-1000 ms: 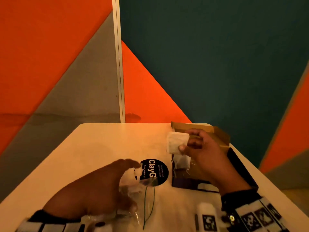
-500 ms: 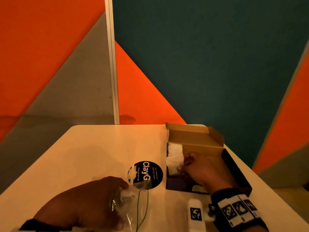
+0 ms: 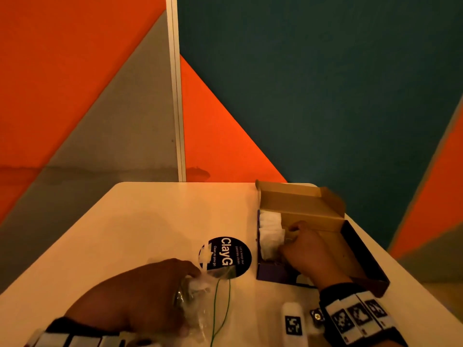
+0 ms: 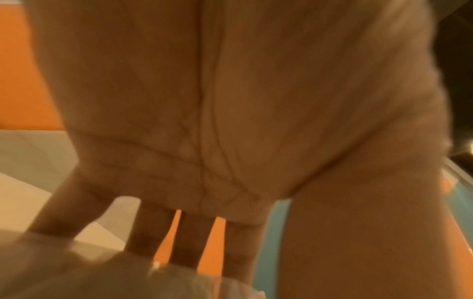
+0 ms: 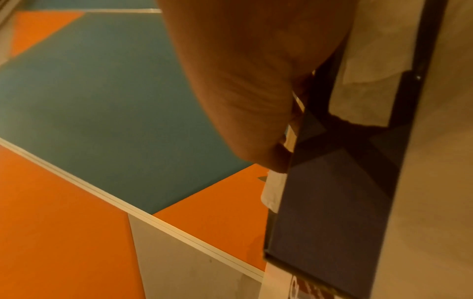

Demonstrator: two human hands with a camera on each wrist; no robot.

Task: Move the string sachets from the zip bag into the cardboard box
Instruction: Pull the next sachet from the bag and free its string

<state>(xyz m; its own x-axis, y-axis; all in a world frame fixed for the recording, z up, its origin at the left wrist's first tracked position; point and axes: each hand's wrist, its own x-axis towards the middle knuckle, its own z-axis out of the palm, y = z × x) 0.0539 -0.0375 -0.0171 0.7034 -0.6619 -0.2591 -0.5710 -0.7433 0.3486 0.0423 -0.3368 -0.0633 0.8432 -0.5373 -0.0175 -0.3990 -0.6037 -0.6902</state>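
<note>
My left hand (image 3: 193, 279) lies low on the table and grips the clear zip bag (image 3: 200, 309), which has white sachets inside and a green string (image 3: 220, 301) trailing out. In the left wrist view its fingers (image 4: 189, 242) reach down onto the bag (image 4: 102, 273). The open cardboard box (image 3: 300, 204) stands at the right, flap raised. White string sachets (image 3: 271, 234) stand in a row along its left wall. My right hand (image 3: 288, 244) is inside the box, fingers curled on the nearest sachet. The right wrist view shows that hand (image 5: 276, 157) behind the box's dark wall (image 5: 332, 192), with a sachet edge (image 5: 274, 192) peeking out.
A round dark sticker (image 3: 225, 254) reading "ClayG" is on the pale table (image 3: 150, 221) between my hands. A white device with a square marker (image 3: 293, 321) lies by my right wrist. Orange, grey and teal wall panels rise behind the table's far edge.
My right hand carried a sachet down from above the box and set it against the row inside. My left hand closed down onto the zip bag.
</note>
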